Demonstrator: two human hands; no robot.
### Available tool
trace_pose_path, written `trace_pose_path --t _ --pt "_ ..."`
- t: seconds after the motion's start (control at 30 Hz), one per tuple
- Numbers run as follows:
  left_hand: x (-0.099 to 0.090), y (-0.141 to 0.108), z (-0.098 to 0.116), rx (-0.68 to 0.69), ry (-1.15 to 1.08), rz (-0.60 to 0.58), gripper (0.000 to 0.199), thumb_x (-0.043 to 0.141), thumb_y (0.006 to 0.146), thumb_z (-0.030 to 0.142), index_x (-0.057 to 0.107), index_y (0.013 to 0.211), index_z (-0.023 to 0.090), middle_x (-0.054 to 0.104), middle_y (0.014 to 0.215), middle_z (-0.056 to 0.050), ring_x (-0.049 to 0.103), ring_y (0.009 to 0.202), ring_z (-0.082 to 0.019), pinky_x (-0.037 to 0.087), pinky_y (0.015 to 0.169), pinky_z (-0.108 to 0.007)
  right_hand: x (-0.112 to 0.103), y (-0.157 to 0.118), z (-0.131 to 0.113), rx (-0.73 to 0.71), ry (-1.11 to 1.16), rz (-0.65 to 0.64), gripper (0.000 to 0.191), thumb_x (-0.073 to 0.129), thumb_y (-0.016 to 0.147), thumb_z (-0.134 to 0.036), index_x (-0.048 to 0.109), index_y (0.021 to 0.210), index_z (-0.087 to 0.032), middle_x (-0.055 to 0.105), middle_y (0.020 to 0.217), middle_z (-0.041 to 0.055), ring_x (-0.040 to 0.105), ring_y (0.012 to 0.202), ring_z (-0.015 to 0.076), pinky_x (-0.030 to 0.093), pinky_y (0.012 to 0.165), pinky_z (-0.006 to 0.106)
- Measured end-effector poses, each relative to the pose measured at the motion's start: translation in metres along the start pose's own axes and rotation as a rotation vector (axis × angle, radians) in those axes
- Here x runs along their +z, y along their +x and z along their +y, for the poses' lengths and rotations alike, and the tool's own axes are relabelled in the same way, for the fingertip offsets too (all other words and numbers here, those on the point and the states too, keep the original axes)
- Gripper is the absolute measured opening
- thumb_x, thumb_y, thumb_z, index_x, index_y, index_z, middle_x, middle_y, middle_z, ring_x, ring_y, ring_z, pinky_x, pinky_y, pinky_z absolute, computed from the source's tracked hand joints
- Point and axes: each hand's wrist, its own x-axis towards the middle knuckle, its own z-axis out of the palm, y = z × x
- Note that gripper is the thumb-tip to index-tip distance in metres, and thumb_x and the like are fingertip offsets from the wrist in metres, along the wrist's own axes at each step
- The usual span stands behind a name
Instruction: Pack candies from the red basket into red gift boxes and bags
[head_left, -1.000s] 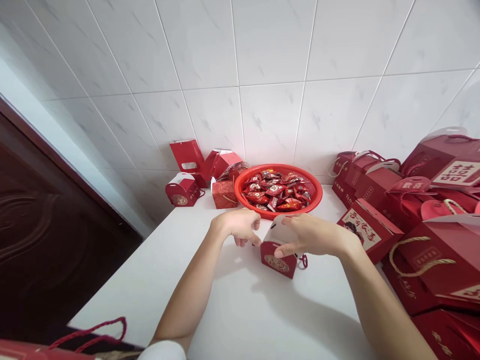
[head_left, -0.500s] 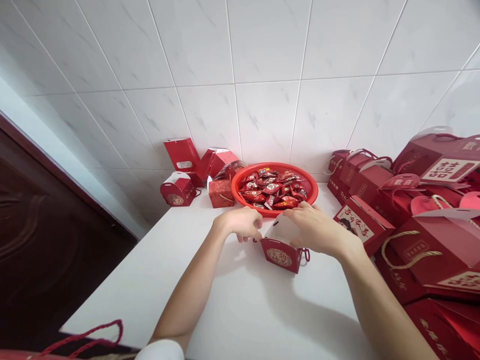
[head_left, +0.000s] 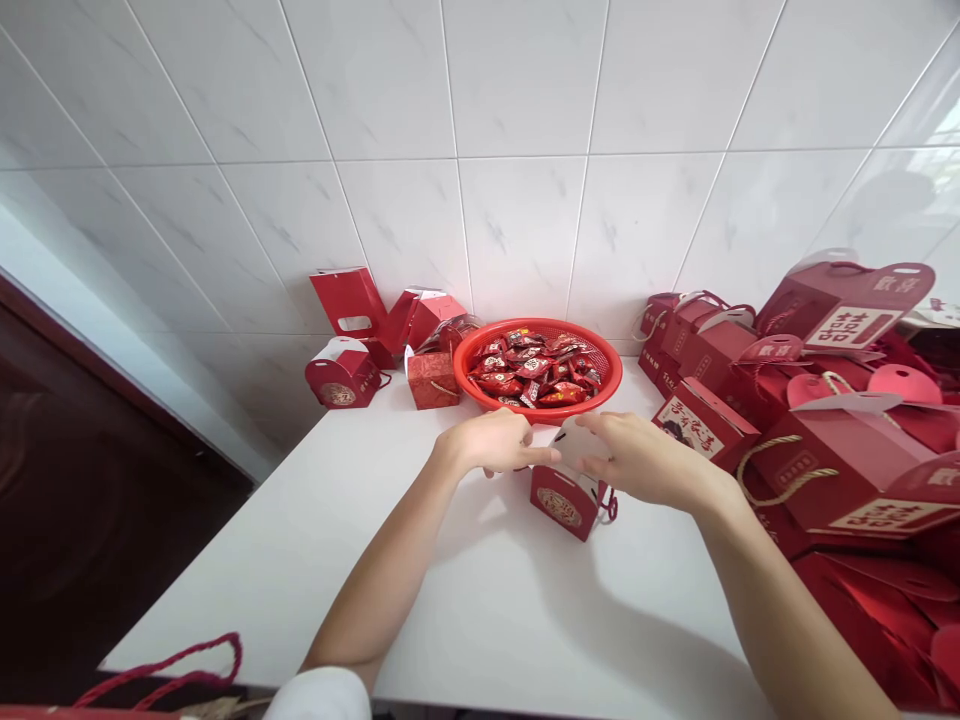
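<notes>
A small dark-red gift box (head_left: 564, 500) with a gold round emblem on its front stands on the white table, its pale-lined top flap raised. My left hand (head_left: 495, 443) is at the box's upper left edge, one digit stretched over the top and the other fingers curled beside it. On the other side, my right hand (head_left: 634, 455) grips the pale flap between thumb and fingers. A dark-red cord handle (head_left: 611, 506) hangs at the box's right side. Behind my hands, a red plastic basket (head_left: 616, 375) holds several red-wrapped candies (head_left: 536, 368).
Small red boxes, among them an emblem box (head_left: 343, 375) and a patterned box (head_left: 433, 380), stand at the back left. Many larger red gift boxes (head_left: 840, 470) are piled on the right. A tiled wall (head_left: 517, 220) closes off the back; a dark door (head_left: 97, 470) is at left.
Both side panels of the box lean further inward at the top. My left digit has reached over the box's top, and my right hand has closed in on the flap. The view has shifted slightly.
</notes>
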Motion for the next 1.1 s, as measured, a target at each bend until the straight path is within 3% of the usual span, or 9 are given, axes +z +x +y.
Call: trace_pose_path --t 0.1,0.2,0.43,0.67,0.87,1.1 --pt "0.002 -0.002 0.001 0.028 0.066 -0.01 0.05 0.064 0.072 0.068 0.05 0.07 0.02 0.062 0.071 -0.004 0.059 0.054 -0.017 0.039 0.046 -0.028 0.001 0.007 0.01 0.092 0.089 0.084 0.029 0.056 0.086 -0.024 0.068 0.112 -0.016 0.07 0.104 0.0104 0.065 0.093 0.0229 0.042 0.07 0.027" --pt "0.002 -0.003 -0.001 0.045 0.096 -0.015 0.047 0.07 0.066 0.063 0.051 0.072 0.02 0.062 0.078 -0.004 0.058 0.054 -0.016 0.039 0.044 -0.027 0.004 0.016 0.026 0.147 0.232 0.161 0.026 0.065 0.078 -0.026 0.072 0.102 -0.016 0.07 0.101 0.009 0.064 0.084 0.0198 0.044 0.067 0.026" --pt "0.003 -0.005 0.001 0.003 0.097 -0.024 0.052 0.071 0.066 0.06 0.058 0.095 0.019 0.066 0.107 -0.009 0.067 0.069 -0.019 0.048 0.05 -0.026 0.01 0.026 0.049 0.258 0.624 0.231 0.02 0.065 0.07 -0.026 0.077 0.082 -0.015 0.057 0.06 0.001 0.051 0.06 0.0137 0.044 0.057 0.026" --pt "0.002 -0.006 -0.001 0.009 0.126 -0.029 0.053 0.069 0.066 0.061 0.057 0.095 0.019 0.063 0.111 -0.01 0.066 0.067 -0.019 0.046 0.049 -0.027 0.013 0.021 0.054 0.266 0.855 0.201 0.016 0.073 0.067 -0.027 0.076 0.078 -0.017 0.066 0.072 0.0036 0.054 0.065 0.0125 0.047 0.061 0.024" --pt "-0.001 -0.003 -0.003 0.033 0.152 -0.024 0.051 0.071 0.064 0.054 0.06 0.101 0.021 0.062 0.115 -0.008 0.066 0.082 -0.023 0.048 0.059 -0.028 0.037 0.027 0.073 0.279 1.157 0.048 0.032 0.083 0.054 -0.027 0.073 0.084 -0.019 0.068 0.076 0.0016 0.059 0.067 0.0131 0.047 0.062 0.024" --pt "-0.006 -0.008 -0.004 -0.003 0.13 0.028 0.057 0.071 0.067 0.049 0.061 0.118 0.024 0.064 0.117 -0.006 0.064 0.091 -0.024 0.047 0.065 -0.027 0.073 0.051 0.072 0.255 1.434 0.215 0.043 0.09 0.041 -0.033 0.067 0.074 -0.019 0.066 0.069 -0.0007 0.055 0.06 0.0112 0.043 0.06 0.025"
